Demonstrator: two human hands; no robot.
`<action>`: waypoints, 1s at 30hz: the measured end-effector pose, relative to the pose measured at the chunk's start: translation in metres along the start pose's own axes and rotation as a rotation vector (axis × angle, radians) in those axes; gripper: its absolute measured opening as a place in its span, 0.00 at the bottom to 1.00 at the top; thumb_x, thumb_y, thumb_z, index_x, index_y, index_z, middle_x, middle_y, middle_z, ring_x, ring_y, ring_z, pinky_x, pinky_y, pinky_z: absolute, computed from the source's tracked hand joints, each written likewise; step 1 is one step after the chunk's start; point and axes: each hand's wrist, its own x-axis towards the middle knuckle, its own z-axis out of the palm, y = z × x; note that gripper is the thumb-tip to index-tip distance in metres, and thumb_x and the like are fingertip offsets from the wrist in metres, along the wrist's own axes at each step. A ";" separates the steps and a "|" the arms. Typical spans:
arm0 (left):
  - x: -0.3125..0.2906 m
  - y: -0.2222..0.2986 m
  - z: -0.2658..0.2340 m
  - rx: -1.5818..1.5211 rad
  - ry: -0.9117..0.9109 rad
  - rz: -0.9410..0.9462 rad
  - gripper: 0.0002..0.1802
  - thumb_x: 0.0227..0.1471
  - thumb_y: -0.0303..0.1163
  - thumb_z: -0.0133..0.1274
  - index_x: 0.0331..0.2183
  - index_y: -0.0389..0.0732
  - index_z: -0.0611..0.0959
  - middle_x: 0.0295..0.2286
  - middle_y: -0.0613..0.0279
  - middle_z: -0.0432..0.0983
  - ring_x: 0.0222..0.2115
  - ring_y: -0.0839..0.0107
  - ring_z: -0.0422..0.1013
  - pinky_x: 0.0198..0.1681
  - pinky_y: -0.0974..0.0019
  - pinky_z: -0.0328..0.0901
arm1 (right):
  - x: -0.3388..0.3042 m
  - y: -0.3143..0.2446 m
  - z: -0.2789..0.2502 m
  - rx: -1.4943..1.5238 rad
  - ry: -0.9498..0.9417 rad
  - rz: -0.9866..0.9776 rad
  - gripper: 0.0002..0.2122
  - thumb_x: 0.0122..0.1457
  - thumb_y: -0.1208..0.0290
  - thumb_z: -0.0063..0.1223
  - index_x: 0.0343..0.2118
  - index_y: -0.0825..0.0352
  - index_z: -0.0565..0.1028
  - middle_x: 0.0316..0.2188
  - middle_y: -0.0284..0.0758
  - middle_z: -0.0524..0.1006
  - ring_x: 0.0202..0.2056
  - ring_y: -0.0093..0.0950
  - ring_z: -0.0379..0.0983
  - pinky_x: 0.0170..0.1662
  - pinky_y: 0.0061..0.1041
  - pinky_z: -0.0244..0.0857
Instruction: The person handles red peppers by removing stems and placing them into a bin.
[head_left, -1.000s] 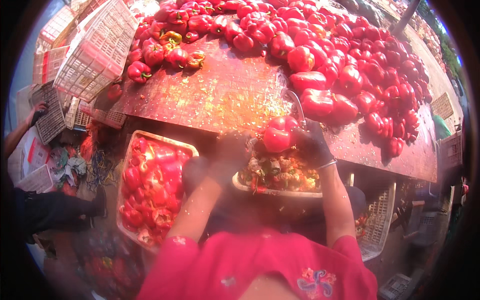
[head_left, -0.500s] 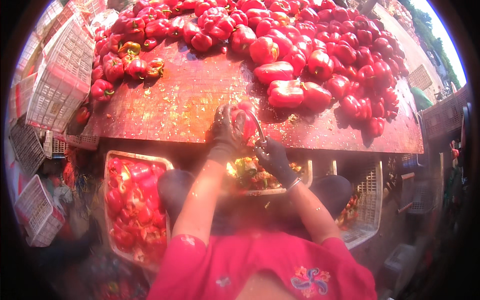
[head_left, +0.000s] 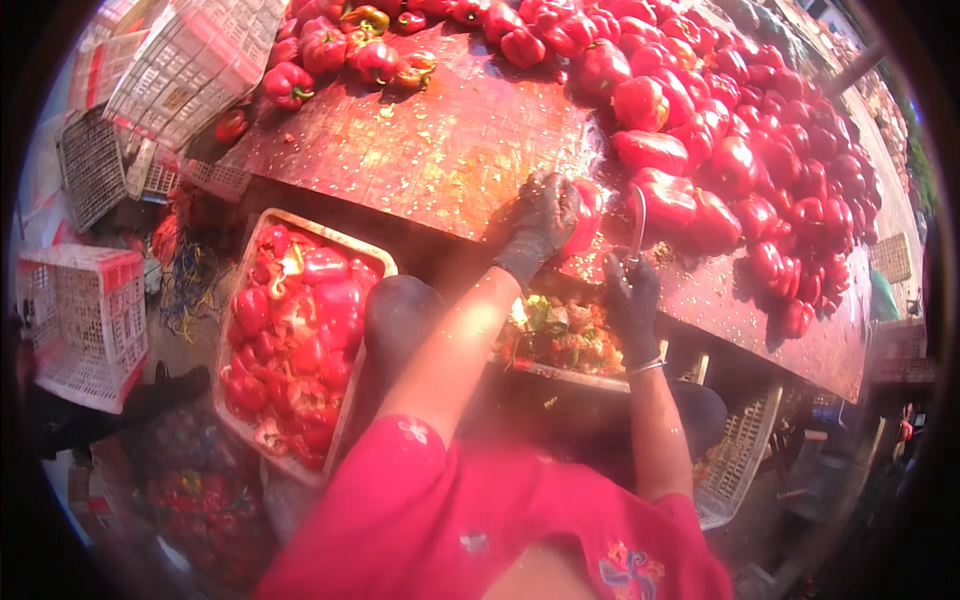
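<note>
At the table's near edge my left hand (head_left: 545,215), in a dark glove, is closed round a red bell pepper (head_left: 584,212). My right hand (head_left: 632,300), gloved too, grips a thin curved metal tool (head_left: 640,218) whose tip points up, apart from that pepper on its right. Its exact kind is unclear. Beneath both hands stands a crate (head_left: 580,377) of green and orange pepper scraps. By my left knee, a pale crate (head_left: 228,395) holds opened red peppers.
A large heap of red bell peppers (head_left: 735,165) covers the right and far parts of the red table (head_left: 400,150), scattered with seeds. Empty plastic crates (head_left: 85,320) lie at the left. Another crate (head_left: 745,450) stands beside my right knee.
The view has swung left, so the table and crates appear tilted. The curved tool has come away from the pepper, which my left hand still holds.
</note>
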 end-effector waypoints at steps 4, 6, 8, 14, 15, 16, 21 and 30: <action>0.001 0.022 -0.003 -0.033 -0.234 -0.176 0.20 0.44 0.47 0.52 0.32 0.39 0.74 0.32 0.47 0.70 0.36 0.51 0.67 0.38 0.55 0.62 | 0.051 0.057 0.016 0.137 -0.075 -0.010 0.08 0.56 0.67 0.49 0.28 0.67 0.71 0.20 0.24 0.68 0.23 0.16 0.61 0.25 0.18 0.56; -0.004 0.022 -0.002 -0.003 -0.166 -0.210 0.26 0.35 0.49 0.59 0.31 0.39 0.74 0.31 0.48 0.69 0.35 0.52 0.67 0.38 0.55 0.62 | 0.049 0.067 0.023 0.327 -0.120 0.028 0.10 0.58 0.66 0.47 0.32 0.69 0.72 0.26 0.27 0.72 0.27 0.16 0.64 0.30 0.17 0.60; -0.002 0.014 -0.003 -0.057 -0.152 -0.223 0.24 0.35 0.47 0.59 0.29 0.39 0.73 0.30 0.48 0.69 0.34 0.52 0.66 0.37 0.55 0.62 | 0.056 0.079 0.029 0.420 -0.118 0.041 0.10 0.57 0.66 0.48 0.31 0.70 0.72 0.25 0.28 0.73 0.25 0.16 0.64 0.29 0.17 0.60; -0.005 0.010 0.000 -0.264 -0.066 -0.183 0.17 0.31 0.35 0.59 0.23 0.39 0.70 0.30 0.49 0.67 0.33 0.53 0.64 0.39 0.58 0.61 | 0.078 0.083 0.028 -0.244 0.060 -0.010 0.06 0.49 0.70 0.55 0.27 0.68 0.75 0.19 0.28 0.75 0.22 0.18 0.69 0.27 0.20 0.63; -0.009 0.005 0.001 -0.278 -0.063 -0.094 0.16 0.31 0.33 0.59 0.24 0.39 0.70 0.30 0.51 0.67 0.34 0.55 0.64 0.41 0.59 0.61 | 0.083 0.083 0.032 -0.177 0.072 -0.042 0.07 0.46 0.69 0.58 0.25 0.67 0.75 0.18 0.30 0.75 0.20 0.21 0.70 0.26 0.22 0.63; -0.014 -0.006 -0.001 -0.279 -0.052 -0.007 0.15 0.32 0.30 0.58 0.24 0.39 0.70 0.31 0.52 0.67 0.35 0.57 0.65 0.42 0.61 0.61 | 0.086 0.083 0.040 -0.101 0.073 -0.075 0.09 0.42 0.68 0.60 0.24 0.66 0.75 0.17 0.33 0.75 0.19 0.23 0.71 0.24 0.24 0.63; -0.033 -0.028 -0.049 -0.595 -0.265 -0.261 0.19 0.36 0.25 0.54 0.35 0.38 0.70 0.41 0.56 0.66 0.44 0.70 0.62 0.50 0.66 0.57 | 0.102 0.021 0.035 -0.768 -0.372 -0.644 0.15 0.35 0.62 0.60 0.22 0.70 0.75 0.19 0.45 0.74 0.22 0.36 0.73 0.26 0.31 0.64; -0.002 -0.003 -0.080 -1.221 -0.436 -0.919 0.31 0.44 0.22 0.50 0.52 0.39 0.61 0.42 0.57 0.68 0.41 0.66 0.68 0.44 0.62 0.66 | 0.102 -0.057 0.088 -0.096 -0.406 -0.132 0.06 0.38 0.73 0.54 0.18 0.72 0.73 0.12 0.32 0.71 0.17 0.18 0.67 0.20 0.20 0.61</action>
